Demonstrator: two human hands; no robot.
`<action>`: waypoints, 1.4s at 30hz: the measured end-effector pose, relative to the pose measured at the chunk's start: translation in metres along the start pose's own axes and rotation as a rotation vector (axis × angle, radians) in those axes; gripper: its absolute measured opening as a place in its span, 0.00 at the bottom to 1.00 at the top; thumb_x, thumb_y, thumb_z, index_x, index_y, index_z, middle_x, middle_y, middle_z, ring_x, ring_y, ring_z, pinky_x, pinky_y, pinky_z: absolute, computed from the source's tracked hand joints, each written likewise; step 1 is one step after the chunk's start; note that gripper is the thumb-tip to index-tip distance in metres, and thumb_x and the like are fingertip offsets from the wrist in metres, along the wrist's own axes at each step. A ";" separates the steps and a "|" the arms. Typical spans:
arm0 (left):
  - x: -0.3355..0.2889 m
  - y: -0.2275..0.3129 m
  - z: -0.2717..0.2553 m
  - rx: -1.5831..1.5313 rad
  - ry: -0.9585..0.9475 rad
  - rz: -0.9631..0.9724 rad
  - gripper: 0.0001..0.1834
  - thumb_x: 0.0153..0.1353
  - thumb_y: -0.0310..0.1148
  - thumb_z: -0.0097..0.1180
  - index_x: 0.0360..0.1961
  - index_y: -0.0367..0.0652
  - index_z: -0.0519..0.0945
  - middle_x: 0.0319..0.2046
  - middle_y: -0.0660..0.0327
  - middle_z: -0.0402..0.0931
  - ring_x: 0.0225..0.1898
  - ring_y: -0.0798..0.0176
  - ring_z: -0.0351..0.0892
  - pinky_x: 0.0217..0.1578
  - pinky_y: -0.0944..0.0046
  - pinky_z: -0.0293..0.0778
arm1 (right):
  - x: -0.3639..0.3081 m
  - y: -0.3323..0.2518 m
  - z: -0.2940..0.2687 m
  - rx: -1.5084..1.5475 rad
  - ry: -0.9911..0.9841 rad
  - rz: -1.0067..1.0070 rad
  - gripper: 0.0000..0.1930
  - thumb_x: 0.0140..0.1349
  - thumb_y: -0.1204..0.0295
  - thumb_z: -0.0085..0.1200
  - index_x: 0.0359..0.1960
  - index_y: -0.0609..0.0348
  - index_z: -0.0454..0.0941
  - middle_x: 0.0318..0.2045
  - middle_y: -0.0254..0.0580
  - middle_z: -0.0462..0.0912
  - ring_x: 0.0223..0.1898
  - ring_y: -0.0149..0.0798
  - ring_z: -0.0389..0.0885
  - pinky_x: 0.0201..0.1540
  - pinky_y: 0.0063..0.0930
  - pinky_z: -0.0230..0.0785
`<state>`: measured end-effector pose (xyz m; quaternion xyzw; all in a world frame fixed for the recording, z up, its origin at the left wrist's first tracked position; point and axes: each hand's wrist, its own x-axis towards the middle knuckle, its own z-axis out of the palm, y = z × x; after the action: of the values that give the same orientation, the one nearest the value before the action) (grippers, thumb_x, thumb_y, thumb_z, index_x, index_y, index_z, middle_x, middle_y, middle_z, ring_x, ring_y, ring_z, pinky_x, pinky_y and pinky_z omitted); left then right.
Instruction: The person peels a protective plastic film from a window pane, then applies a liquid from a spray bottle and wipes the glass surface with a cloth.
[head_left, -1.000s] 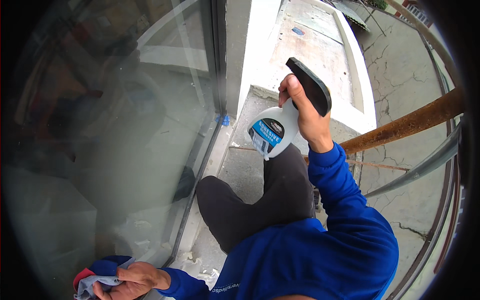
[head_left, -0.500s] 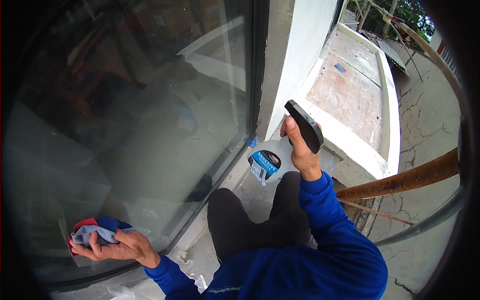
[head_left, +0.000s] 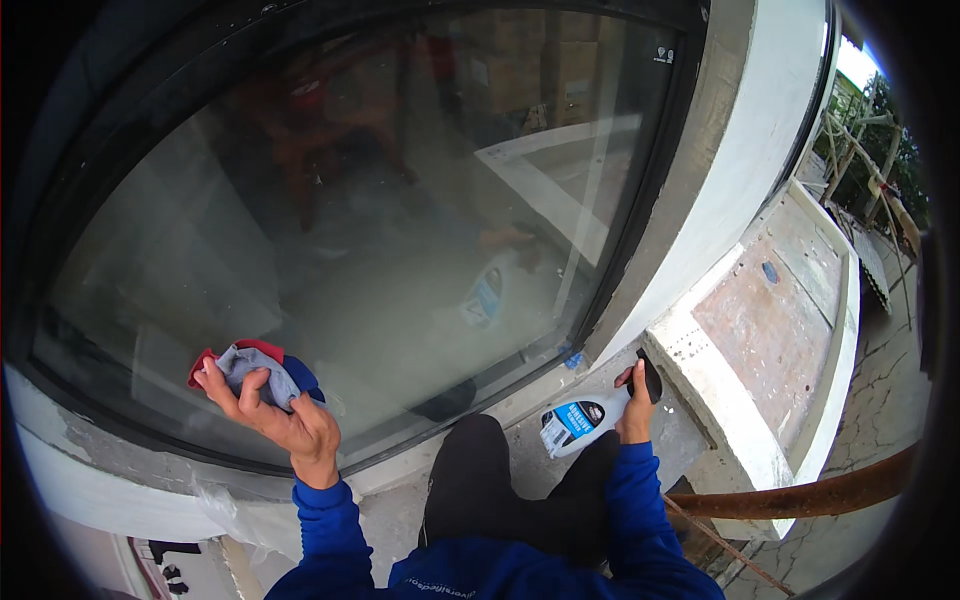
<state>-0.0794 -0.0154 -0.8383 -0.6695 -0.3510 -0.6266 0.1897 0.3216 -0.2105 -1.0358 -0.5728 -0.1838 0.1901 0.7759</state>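
My left hand is closed on a bunched cloth of grey, red and dark blue. The cloth is up against the lower left of a large dark-framed glass pane; whether it presses on the glass I cannot tell. My right hand grips the neck of a spray bottle beside my right knee. That bottle is whitish and translucent, with a blue and black label and a black trigger head. Its reflection shows in the glass.
A white-rimmed concrete ledge lies to the right, beyond a white wall edge. A rusty metal bar crosses at the lower right. Clear plastic sheeting lies near the sill at the lower left.
My view has swung up and left, showing more of the pane. My right hand has lowered the spray bottle toward my knee. The cloth remains in my left hand, now higher in view.
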 end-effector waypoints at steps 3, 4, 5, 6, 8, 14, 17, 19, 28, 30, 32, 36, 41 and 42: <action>-0.003 -0.001 0.001 -0.013 0.027 -0.001 0.23 0.50 0.23 0.40 0.50 0.44 0.69 0.76 0.44 0.49 0.78 0.37 0.42 0.75 0.41 0.41 | -0.018 -0.010 -0.005 0.288 0.051 0.064 0.24 0.74 0.49 0.52 0.30 0.59 0.77 0.24 0.39 0.78 0.31 0.34 0.76 0.39 0.28 0.65; -0.004 0.000 0.000 -0.049 0.042 -0.020 0.21 0.53 0.23 0.41 0.50 0.44 0.69 0.76 0.45 0.50 0.78 0.37 0.43 0.75 0.42 0.41 | -0.025 -0.021 0.006 0.311 0.116 0.064 0.25 0.75 0.49 0.50 0.30 0.59 0.77 0.25 0.40 0.77 0.32 0.36 0.75 0.41 0.30 0.66; -0.006 0.003 0.002 -0.095 0.056 -0.043 0.20 0.55 0.22 0.42 0.50 0.44 0.69 0.76 0.45 0.51 0.78 0.38 0.44 0.75 0.44 0.41 | -0.030 -0.022 0.002 0.304 0.112 0.062 0.25 0.75 0.49 0.50 0.30 0.59 0.77 0.25 0.40 0.77 0.32 0.36 0.75 0.41 0.30 0.66; -0.008 0.008 0.003 -0.214 0.131 -0.094 0.15 0.62 0.22 0.44 0.51 0.44 0.69 0.75 0.47 0.54 0.76 0.42 0.52 0.75 0.47 0.48 | -0.038 -0.019 -0.003 0.233 0.016 0.041 0.25 0.75 0.49 0.50 0.30 0.59 0.76 0.25 0.40 0.77 0.32 0.36 0.75 0.42 0.31 0.66; -0.031 0.023 0.001 -0.345 0.223 -0.169 0.14 0.64 0.22 0.45 0.51 0.44 0.69 0.74 0.48 0.56 0.75 0.44 0.55 0.74 0.49 0.52 | -0.055 -0.017 -0.009 0.183 -0.132 0.002 0.24 0.77 0.51 0.47 0.31 0.60 0.76 0.27 0.40 0.76 0.33 0.37 0.74 0.47 0.33 0.66; -0.107 0.110 0.004 -0.824 -0.159 -0.577 0.13 0.66 0.21 0.53 0.51 0.38 0.70 0.66 0.48 0.63 0.62 0.57 0.68 0.66 0.58 0.61 | -0.084 -0.055 0.031 0.210 -0.103 -0.045 0.25 0.75 0.49 0.47 0.28 0.58 0.73 0.25 0.38 0.72 0.32 0.36 0.70 0.50 0.36 0.64; -0.131 0.115 0.004 -1.023 -0.410 -1.149 0.15 0.67 0.19 0.55 0.53 0.36 0.69 0.59 0.47 0.73 0.59 0.57 0.74 0.64 0.58 0.65 | -0.086 -0.056 0.038 0.156 -0.384 -0.112 0.25 0.74 0.48 0.47 0.27 0.58 0.72 0.25 0.38 0.71 0.31 0.35 0.68 0.52 0.37 0.62; -0.125 0.115 0.001 -0.981 -0.330 -1.018 0.15 0.67 0.21 0.55 0.53 0.36 0.69 0.57 0.49 0.74 0.58 0.58 0.74 0.64 0.58 0.65 | -0.083 -0.041 0.037 0.293 -0.362 -0.017 0.25 0.73 0.48 0.49 0.30 0.58 0.74 0.26 0.39 0.74 0.32 0.36 0.72 0.50 0.34 0.63; 0.080 -0.011 -0.001 -0.316 0.487 -0.169 0.14 0.77 0.28 0.48 0.55 0.28 0.78 0.62 0.46 0.77 0.62 0.51 0.77 0.67 0.56 0.67 | -0.095 -0.037 0.019 0.143 -0.248 0.185 0.22 0.69 0.51 0.59 0.39 0.61 0.79 0.34 0.41 0.82 0.37 0.35 0.78 0.45 0.29 0.67; 0.071 0.041 0.016 -0.125 0.044 0.109 0.15 0.71 0.21 0.51 0.57 0.30 0.78 0.67 0.40 0.70 0.73 0.41 0.63 0.75 0.48 0.50 | -0.094 -0.046 0.025 0.146 -0.251 0.164 0.21 0.69 0.52 0.59 0.40 0.62 0.78 0.35 0.41 0.81 0.39 0.35 0.78 0.46 0.29 0.67; 0.049 0.085 0.047 0.088 -0.337 0.341 0.29 0.59 0.20 0.56 0.64 0.41 0.78 0.72 0.49 0.65 0.79 0.37 0.45 0.77 0.41 0.35 | -0.089 -0.071 0.039 0.179 -0.285 0.099 0.21 0.69 0.52 0.59 0.40 0.61 0.77 0.36 0.41 0.79 0.39 0.36 0.77 0.47 0.31 0.66; 0.040 0.079 0.074 0.156 -0.213 0.592 0.32 0.55 0.14 0.52 0.62 0.46 0.82 0.75 0.47 0.61 0.80 0.36 0.39 0.77 0.41 0.32 | -0.073 -0.107 0.053 0.288 -0.447 -0.122 0.20 0.72 0.52 0.53 0.41 0.59 0.74 0.37 0.38 0.71 0.39 0.35 0.71 0.54 0.37 0.64; 0.079 0.026 -0.022 0.235 0.119 0.250 0.20 0.56 0.10 0.57 0.50 0.33 0.86 0.67 0.45 0.71 0.65 0.41 0.73 0.68 0.49 0.66 | -0.057 -0.128 0.048 0.329 -0.415 -0.262 0.21 0.76 0.50 0.44 0.32 0.54 0.68 0.30 0.33 0.66 0.34 0.32 0.63 0.47 0.33 0.58; 0.089 0.005 -0.049 0.256 0.345 0.181 0.16 0.59 0.13 0.60 0.48 0.33 0.87 0.60 0.48 0.75 0.60 0.47 0.76 0.62 0.53 0.71 | -0.061 -0.139 0.065 0.274 -0.465 -0.302 0.23 0.76 0.47 0.43 0.28 0.52 0.65 0.27 0.31 0.62 0.32 0.31 0.60 0.45 0.33 0.56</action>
<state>-0.1137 -0.0318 -0.7435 -0.5519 -0.3284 -0.6624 0.3856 0.2482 -0.2255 -0.8888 -0.3701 -0.4121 0.2214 0.8026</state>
